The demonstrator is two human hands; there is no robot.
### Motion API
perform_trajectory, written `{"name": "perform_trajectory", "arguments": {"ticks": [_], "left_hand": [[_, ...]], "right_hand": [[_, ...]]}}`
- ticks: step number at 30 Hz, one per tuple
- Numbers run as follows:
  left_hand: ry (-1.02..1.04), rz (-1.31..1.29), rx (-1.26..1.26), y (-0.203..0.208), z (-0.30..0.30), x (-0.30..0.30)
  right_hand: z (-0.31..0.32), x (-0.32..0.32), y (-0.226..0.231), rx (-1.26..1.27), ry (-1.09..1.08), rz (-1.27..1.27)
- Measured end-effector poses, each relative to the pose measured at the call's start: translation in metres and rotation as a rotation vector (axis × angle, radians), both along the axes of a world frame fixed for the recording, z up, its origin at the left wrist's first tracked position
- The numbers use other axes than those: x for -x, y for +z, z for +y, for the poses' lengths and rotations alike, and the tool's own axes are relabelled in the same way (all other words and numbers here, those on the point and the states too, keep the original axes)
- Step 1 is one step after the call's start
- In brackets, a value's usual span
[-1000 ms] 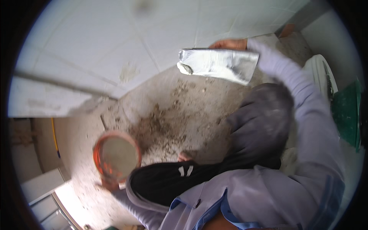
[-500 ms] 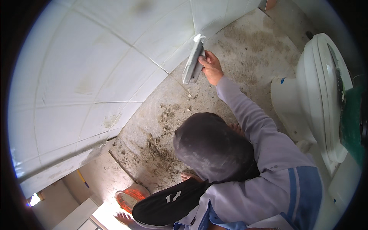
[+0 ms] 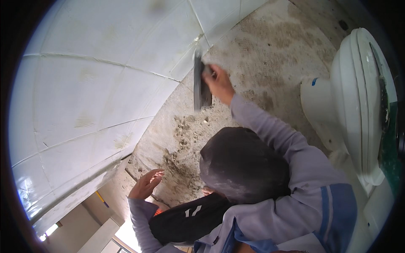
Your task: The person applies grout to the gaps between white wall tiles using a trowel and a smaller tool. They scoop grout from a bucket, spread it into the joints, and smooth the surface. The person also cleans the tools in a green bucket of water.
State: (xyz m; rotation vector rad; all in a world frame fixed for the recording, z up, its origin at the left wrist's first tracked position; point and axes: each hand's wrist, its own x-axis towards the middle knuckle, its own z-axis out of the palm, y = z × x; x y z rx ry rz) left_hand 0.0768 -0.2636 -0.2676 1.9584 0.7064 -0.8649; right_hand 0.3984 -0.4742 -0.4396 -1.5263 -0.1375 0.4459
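Observation:
My right hand (image 3: 220,84) is closed round the handle of a grey grout float (image 3: 198,88). The float stands on edge near the foot of the white tiled wall (image 3: 156,46), its far tip blurred by motion; whether it touches the tiles I cannot tell. Along the tile joint above it runs a pale streak. At the lower left, my left hand (image 3: 146,184) is held out over the floor beside my knee. Its fingers are stretched and slightly bent, with nothing seen in them.
A white toilet (image 3: 356,101) stands on the right. Crumbs of dried mortar (image 3: 181,135) litter the dusty floor (image 3: 270,63) between the wall and my knees. An orange bucket (image 3: 159,210) shows partly behind my left leg.
My right hand has swung the float leftward and nearer to me, turning it more upright in the picture. My left hand has come into view in front of the bucket, hiding most of it.

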Motion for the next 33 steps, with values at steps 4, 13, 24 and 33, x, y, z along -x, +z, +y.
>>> {"name": "perform_trajectory", "arguments": {"ticks": [4, 13, 24, 33], "left_hand": [[-0.156, 0.04, -0.171, -0.017, 0.008, -0.005], [-0.141, 0.07, -0.032, -0.039, 0.02, -0.001], [-0.176, 0.103, 0.013, -0.052, 0.02, -0.002], [-0.149, 0.093, 0.036, -0.032, 0.013, 0.003]], "right_hand": [[0.001, -0.054, 0.006, -0.005, -0.155, -0.152], [0.005, 0.002, 0.003, -0.063, 0.221, 0.015], [0.047, 0.034, -0.009, -0.116, 0.221, -0.11], [0.025, -0.029, 0.006, -0.189, -0.118, -0.064]]}}
